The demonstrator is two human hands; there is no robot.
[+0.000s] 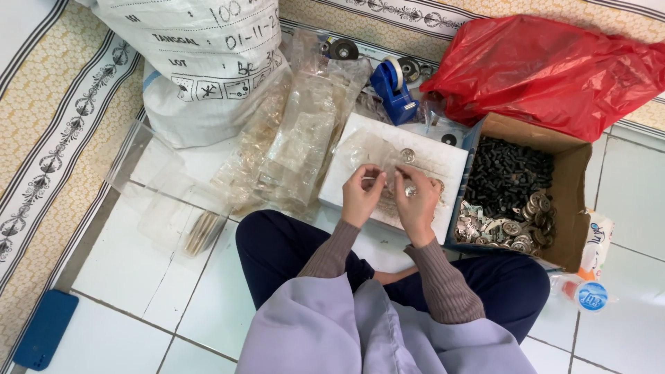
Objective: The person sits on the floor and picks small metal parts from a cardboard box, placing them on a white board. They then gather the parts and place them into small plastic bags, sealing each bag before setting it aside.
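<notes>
clear, crinkly plastic makes up the small bag (370, 156) that both hands pinch at its lower edge. it is thin and see-through, and it sits just above a flat white board (443, 161) on the floor tiles. the left hand (360, 196) has its fingers curled tight on the bag's left side. the right hand (417, 204) is bent at the wrist, with its fingers closed on the right side. both hands are close together, thumbs pointing up, and ribbed brown sleeves cover the wrists. a little round shiny metal piece (407, 155) lies on the board just beside the bag. to the right, a brown cardboard box (575, 208) holds small black bumpy bits and round silver metal parts. a soft red plastic bag (547, 66) sits behind it. a blue tape holder (392, 91) stands near a pile of clear bags (298, 138).
</notes>
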